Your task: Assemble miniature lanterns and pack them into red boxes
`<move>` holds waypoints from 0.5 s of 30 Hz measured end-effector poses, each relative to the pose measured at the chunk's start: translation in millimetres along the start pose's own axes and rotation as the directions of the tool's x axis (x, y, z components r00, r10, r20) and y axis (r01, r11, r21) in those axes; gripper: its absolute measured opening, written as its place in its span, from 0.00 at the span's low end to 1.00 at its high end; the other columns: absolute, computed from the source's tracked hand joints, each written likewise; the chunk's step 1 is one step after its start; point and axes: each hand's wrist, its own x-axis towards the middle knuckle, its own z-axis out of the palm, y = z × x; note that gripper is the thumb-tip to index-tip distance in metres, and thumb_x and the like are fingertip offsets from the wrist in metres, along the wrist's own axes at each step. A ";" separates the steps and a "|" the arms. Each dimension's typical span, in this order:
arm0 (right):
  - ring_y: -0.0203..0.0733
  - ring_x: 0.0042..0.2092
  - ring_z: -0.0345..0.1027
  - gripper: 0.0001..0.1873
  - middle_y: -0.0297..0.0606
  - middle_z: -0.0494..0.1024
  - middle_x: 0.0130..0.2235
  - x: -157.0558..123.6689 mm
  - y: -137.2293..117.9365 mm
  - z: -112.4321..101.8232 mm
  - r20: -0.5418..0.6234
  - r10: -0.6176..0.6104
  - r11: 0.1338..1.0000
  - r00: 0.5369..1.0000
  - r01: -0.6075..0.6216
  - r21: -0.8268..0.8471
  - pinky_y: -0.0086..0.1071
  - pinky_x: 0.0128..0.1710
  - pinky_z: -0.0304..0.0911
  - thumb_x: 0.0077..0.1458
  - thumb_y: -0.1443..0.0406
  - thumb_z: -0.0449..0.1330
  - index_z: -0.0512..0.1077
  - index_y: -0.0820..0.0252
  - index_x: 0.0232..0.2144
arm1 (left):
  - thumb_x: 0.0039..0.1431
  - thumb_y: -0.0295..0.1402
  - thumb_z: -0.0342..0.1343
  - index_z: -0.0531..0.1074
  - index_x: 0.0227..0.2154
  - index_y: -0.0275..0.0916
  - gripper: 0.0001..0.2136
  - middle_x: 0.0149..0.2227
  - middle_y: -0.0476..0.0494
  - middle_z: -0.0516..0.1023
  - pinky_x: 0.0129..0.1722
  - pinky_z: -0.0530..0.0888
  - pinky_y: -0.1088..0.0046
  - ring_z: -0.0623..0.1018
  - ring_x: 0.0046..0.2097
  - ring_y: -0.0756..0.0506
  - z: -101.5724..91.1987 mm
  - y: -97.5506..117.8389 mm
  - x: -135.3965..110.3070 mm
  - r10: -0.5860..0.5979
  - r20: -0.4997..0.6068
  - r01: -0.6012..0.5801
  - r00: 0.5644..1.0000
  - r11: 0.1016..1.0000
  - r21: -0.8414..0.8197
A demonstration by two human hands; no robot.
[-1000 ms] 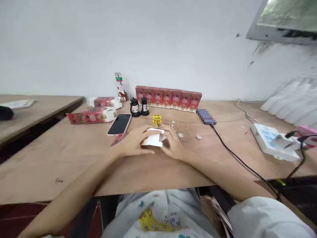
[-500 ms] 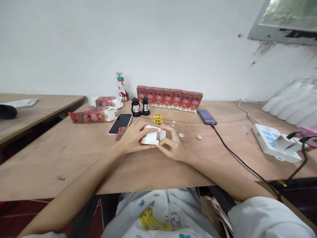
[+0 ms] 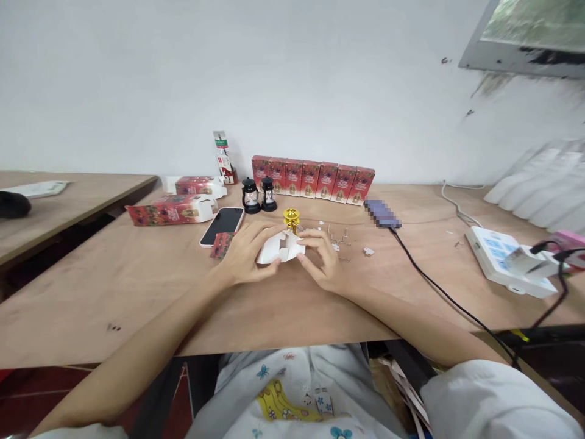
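Note:
Between my hands is a small carton (image 3: 273, 249) with its white flaps and end turned toward me. My left hand (image 3: 244, 253) grips its left side, thumb along the near edge. My right hand (image 3: 322, 256) pinches a flap at the right with thumb and fingers. Just beyond the carton stands a shiny gold lantern (image 3: 291, 217), its lower part hidden by the carton and fingers. Two black lanterns (image 3: 251, 196) with clear middles stand further back to the left.
Red printed boxes (image 3: 311, 180) line the wall. Opened red cartons (image 3: 171, 211) lie at left, near a phone (image 3: 222, 226). Bent wires (image 3: 338, 236) and white bits lie right of my hands. A cabled dark phone (image 3: 382, 214) and a power strip (image 3: 507, 262) are further right.
The carton's end has tipped toward me and its flaps have spread, showing a gap between them. My right fingers have shifted along the flap. More of the gold lantern shows.

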 end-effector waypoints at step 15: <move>0.39 0.48 0.69 0.14 0.38 0.67 0.49 2.0 6.0 8.6 0.298 0.408 0.678 0.863 -0.505 0.534 0.36 0.48 0.67 0.51 0.54 0.63 0.66 0.55 0.33 | 0.51 0.34 0.55 0.68 0.43 0.39 0.15 0.41 0.38 0.77 0.36 0.69 0.66 0.76 0.40 0.42 7.5 3.8 -2.5 0.155 0.013 -0.155 0.988 0.978 0.141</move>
